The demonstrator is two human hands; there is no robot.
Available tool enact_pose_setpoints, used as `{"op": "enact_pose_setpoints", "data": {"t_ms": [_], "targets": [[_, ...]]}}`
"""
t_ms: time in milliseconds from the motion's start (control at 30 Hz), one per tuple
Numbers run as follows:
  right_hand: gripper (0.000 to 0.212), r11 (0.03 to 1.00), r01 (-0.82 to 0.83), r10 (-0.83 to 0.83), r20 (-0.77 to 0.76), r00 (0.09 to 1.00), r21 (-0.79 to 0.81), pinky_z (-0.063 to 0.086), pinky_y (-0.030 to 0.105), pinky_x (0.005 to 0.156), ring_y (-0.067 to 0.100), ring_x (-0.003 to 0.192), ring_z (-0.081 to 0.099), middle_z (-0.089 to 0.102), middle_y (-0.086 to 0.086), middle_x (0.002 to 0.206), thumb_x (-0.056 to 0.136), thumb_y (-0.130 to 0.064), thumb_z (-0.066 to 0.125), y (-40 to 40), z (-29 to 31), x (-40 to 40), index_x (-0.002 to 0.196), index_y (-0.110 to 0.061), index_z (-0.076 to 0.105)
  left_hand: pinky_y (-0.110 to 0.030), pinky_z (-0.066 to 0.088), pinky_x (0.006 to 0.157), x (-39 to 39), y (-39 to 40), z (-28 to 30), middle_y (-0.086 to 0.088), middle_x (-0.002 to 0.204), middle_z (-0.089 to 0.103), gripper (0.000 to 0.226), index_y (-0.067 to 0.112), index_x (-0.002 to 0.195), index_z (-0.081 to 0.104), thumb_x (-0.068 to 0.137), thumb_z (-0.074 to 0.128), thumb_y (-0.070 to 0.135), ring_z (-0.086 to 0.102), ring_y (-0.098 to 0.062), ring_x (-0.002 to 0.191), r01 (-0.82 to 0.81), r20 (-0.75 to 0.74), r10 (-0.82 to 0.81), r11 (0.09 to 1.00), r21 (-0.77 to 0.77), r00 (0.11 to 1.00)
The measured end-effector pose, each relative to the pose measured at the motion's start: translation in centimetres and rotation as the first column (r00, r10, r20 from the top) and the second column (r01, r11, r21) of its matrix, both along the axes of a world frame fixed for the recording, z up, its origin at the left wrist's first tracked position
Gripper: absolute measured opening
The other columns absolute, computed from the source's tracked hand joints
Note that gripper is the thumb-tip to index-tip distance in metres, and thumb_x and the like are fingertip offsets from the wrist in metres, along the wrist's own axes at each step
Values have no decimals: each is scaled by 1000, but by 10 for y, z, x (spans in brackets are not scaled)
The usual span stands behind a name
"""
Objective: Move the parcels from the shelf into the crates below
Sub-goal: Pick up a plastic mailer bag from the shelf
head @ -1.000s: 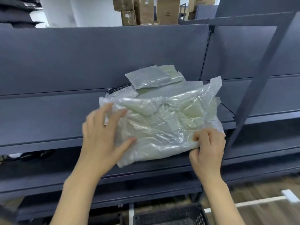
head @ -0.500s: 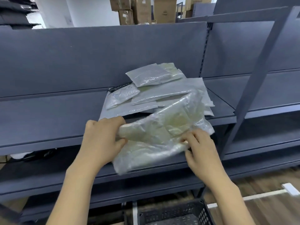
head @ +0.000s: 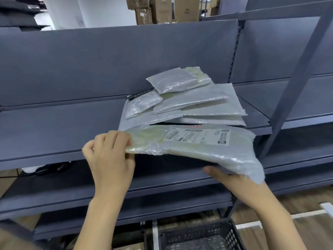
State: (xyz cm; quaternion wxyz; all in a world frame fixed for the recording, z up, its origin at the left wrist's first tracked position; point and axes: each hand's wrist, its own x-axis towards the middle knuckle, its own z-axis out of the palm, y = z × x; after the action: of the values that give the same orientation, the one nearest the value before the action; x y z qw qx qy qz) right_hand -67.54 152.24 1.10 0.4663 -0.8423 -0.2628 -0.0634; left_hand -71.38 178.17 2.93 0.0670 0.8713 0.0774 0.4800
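Observation:
A large clear-plastic parcel (head: 194,143) with a white shipping label facing up is held in front of the grey shelf (head: 59,127). My left hand (head: 110,156) pinches its left edge. My right hand (head: 228,179) supports it from below at the right, fingers mostly hidden under the plastic. Behind it, several flat grey and clear parcels (head: 189,98) lie stacked on the shelf. A black mesh crate (head: 200,235) stands on the floor directly below, partly cut off by the frame's bottom edge.
A slanted grey upright (head: 295,83) rises at the right of the shelf bay. Lower shelf boards (head: 162,192) run beneath the parcels. Cardboard boxes (head: 162,9) stand beyond the shelf back. White tape (head: 252,224) marks the wooden floor.
The parcel has been turned over, label side up, and pulled off the stack toward me. My right hand has shifted from gripping its front edge to underneath it.

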Motion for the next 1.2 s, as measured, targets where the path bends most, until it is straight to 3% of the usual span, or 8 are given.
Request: {"op": "enact_pose_setpoints", "data": {"t_ms": [100,200,400,533,700,900,1067,1200], "targets": [[45,992,82,-90,83,993,101,36,4,89,-4,112,52,58,-25,115,74,-35,75,4,1,3,115,-42,58,-27,12,78,-2,5,-1,2,88,66,40,15,84,67,55,59,-11,44,-21,86,-57,-15,57,998,5,998],[42,986,155,-163,160,974,64,32,0,82,-6,106,48,52,-32,108,76,-35,73,9,2,0,97,-63,51,-28,13,78,-3,10,0,2,97,68,49,19,93,72,60,46,-4,44,-23,91,-96,18,96,995,13,995],[63,956,240,-273,210,939,171,30,5,97,-6,118,42,39,-27,129,71,-43,78,0,-3,7,116,-44,34,-28,14,81,-5,13,-2,1,101,68,56,21,99,74,64,42,-8,45,-24,95,-125,119,123,992,14,985],[61,973,227,-209,262,942,-41,21,33,116,21,141,29,23,-5,151,88,-44,29,0,-3,27,146,-26,26,-22,15,92,-6,15,-6,1,100,69,59,22,100,73,63,41,-10,48,-23,94,-22,150,12,998,64,989],[40,969,248,-210,564,798,11,33,36,108,25,124,47,52,-4,127,84,-30,53,2,-6,6,118,-13,64,-22,16,95,-6,18,-12,2,100,69,54,19,100,73,64,49,-13,50,-22,95,31,145,-42,997,72,989],[45,951,295,-281,671,687,96,37,38,103,27,117,49,55,2,119,100,-38,38,7,-5,2,112,-5,66,-24,19,93,-11,14,-6,1,102,69,50,17,99,74,65,46,-7,51,-22,97,69,151,-75,997,43,986],[28,916,386,-338,723,603,107,48,52,83,37,99,62,67,13,109,92,-23,56,10,-11,7,108,-4,70,-38,20,102,-14,9,-1,-3,127,60,44,18,115,66,70,62,19,48,-21,120,44,-92,-45,999,-23,995],[20,852,481,-456,745,486,208,43,40,77,35,85,62,69,16,98,88,-13,62,19,-10,2,103,-8,73,-31,25,95,-21,-15,12,2,121,55,39,21,118,63,79,60,30,46,-14,113,124,-152,-144,983,-137,978]]}}
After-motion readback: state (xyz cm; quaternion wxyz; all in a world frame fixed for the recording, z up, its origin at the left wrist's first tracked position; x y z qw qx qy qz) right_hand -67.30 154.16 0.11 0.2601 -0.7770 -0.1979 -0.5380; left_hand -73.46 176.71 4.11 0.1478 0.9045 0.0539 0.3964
